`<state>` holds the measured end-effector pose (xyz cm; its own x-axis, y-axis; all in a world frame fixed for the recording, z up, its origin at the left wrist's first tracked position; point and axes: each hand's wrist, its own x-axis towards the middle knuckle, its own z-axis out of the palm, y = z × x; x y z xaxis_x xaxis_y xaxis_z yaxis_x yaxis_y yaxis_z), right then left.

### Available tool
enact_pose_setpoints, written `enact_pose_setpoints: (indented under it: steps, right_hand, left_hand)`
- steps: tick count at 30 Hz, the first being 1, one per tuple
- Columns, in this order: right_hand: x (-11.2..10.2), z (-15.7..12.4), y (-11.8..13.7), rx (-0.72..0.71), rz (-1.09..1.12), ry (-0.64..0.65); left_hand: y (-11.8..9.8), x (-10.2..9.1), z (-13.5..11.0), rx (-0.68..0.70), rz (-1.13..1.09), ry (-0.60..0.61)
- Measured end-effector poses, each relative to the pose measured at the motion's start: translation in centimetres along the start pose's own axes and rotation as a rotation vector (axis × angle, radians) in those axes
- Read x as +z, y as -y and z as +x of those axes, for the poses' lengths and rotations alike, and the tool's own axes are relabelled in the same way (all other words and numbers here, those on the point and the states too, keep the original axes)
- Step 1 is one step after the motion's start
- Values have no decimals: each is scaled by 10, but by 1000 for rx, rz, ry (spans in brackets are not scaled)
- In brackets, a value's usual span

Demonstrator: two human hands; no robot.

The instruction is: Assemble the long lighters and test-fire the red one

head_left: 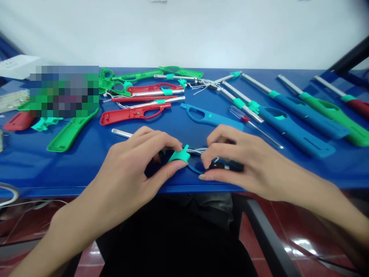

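In the lower middle of the frame, the left hand (135, 161) pinches a turquoise trigger (180, 156) between thumb and fingers, and the right hand (248, 157) grasps a black part (235, 165) in curled fingers. Pale wires (198, 151) run between them. Just beyond the left hand, a metal tube (121, 133) lies on the blue table (72, 169). Farther off are a blue handle (226, 120) near the centre, a screwdriver (246, 119) to its right and a red handle (122, 114) left of centre. A white wall (184, 34) fills the top.
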<state>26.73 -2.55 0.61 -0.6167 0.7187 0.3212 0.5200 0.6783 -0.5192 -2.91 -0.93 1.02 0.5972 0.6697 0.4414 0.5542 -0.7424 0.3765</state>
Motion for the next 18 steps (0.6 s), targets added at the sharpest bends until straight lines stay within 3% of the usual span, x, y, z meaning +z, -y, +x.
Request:
enact_pose_setpoints:
  steps: [6,13,15,18]
  right_hand:
    - [1,0,0,-4,-23,-40]
    - [-1,2,3,152,101,-50]
    - [-5,2,5,191,152,-118]
    - [-12,-4,12,252,86,-393]
  left_hand:
    - [0,2,1,-12,-4,-9]
    - [1,2,0,-35,-45,-3]
    - [1,2,-2,-38,-56,-10]
    - [2,4,-5,-41,-79,-35]
